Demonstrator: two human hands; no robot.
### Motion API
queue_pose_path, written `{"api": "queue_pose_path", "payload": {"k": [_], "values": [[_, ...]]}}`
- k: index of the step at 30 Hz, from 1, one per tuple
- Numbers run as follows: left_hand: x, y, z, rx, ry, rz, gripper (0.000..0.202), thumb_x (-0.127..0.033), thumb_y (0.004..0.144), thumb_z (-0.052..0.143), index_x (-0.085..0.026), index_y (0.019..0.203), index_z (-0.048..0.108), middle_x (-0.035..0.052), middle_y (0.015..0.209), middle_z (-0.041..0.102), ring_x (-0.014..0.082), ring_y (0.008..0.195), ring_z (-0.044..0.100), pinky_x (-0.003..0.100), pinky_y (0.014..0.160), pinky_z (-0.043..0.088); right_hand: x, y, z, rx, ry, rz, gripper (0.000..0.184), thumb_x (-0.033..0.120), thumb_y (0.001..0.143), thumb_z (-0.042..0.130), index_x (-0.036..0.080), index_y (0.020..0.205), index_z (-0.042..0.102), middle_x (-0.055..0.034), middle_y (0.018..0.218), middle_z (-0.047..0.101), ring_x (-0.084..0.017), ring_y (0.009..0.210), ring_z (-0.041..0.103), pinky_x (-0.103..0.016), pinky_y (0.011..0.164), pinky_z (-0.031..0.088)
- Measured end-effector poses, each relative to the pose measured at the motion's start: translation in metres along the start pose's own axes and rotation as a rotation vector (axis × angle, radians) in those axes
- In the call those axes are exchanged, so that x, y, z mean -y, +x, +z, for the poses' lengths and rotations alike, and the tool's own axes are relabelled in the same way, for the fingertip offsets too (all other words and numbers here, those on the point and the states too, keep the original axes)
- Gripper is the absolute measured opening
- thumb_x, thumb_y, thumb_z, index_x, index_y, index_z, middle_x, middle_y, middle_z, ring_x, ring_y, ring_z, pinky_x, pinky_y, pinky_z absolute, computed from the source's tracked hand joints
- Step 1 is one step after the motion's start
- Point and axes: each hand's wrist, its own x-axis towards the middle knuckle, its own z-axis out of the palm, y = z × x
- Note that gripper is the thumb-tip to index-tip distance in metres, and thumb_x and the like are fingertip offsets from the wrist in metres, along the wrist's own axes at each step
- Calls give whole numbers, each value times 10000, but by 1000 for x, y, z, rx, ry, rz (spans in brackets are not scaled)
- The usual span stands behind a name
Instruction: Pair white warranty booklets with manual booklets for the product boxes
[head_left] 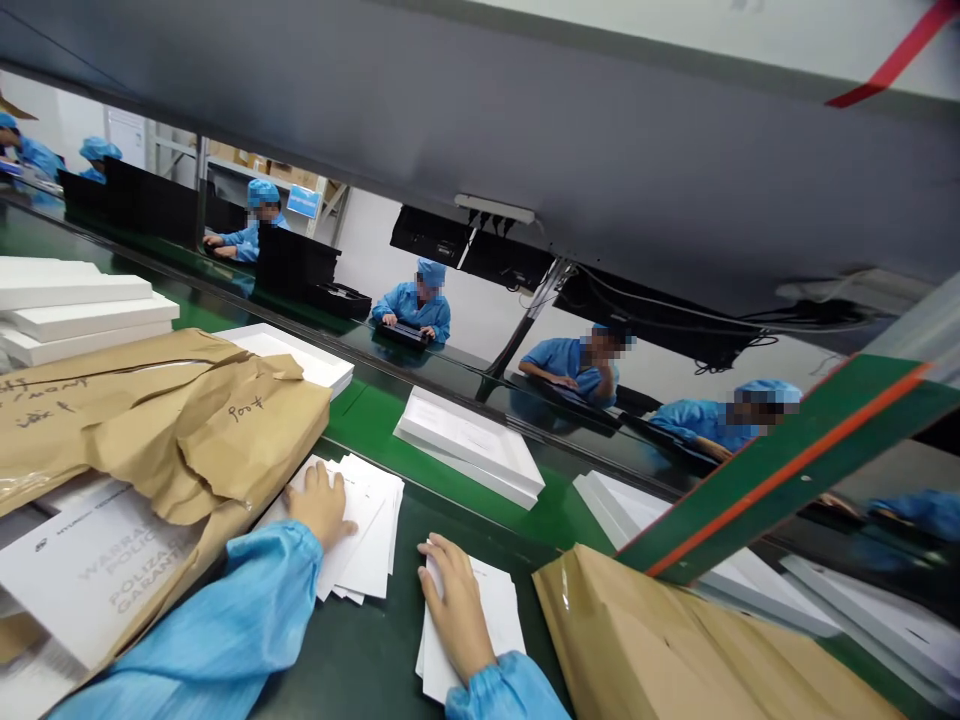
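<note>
Evidently the hands are apart, each lying loosely spread on its own stack of printed sheets, neither clamped on anything. The left hand [322,505] rests on the left stack [377,520], whose sheets are fanned unevenly on the dark green worktop [352,660], just beside a torn brown paper package [165,400]. The right hand [456,605] lies over the left part of the right stack [502,610] – whether its fingertips grip an edge is hard to tell. Right of that stands another brown package [645,640]. Beyond, white box trays [472,440] sit on a green belt [360,410] – blue-capped co-workers sit across from it.
</note>
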Motion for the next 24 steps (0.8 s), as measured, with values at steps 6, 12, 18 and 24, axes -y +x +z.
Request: {"api": "queue_pose_path", "payload": {"k": [6,12,18,24], "values": [[3,1,4,33,-13,66,542,-342,691,397,-112,1175,318,228,1244,248,315,1130,238,479,778,308,2,2,-4,27,-71,-24,243,226,743,354,197,914,525,-82,1066,479,-199,1029,391,-368,856,327],[16,9,-5,-7,55,-24,692,-431,594,510,-244,1208,253,208,1232,257,353,1042,355,417,750,343,3,1,-5,37,-74,-17,236,228,740,359,199,901,529,-81,1067,480,-197,1027,394,-358,847,334],[13,7,-5,-203,105,-35,768,-343,582,559,-177,1233,186,162,983,456,288,885,467,356,649,395,6,1,-6,25,-78,-15,224,216,737,361,215,885,528,-69,1050,488,-192,1019,399,-354,831,345],[33,27,-9,-333,-373,120,228,-232,693,431,-145,892,499,71,808,556,198,784,524,291,681,383,5,0,-6,5,-34,-19,212,220,734,367,226,868,531,-64,1034,498,-201,1008,408,-370,819,352]]}}
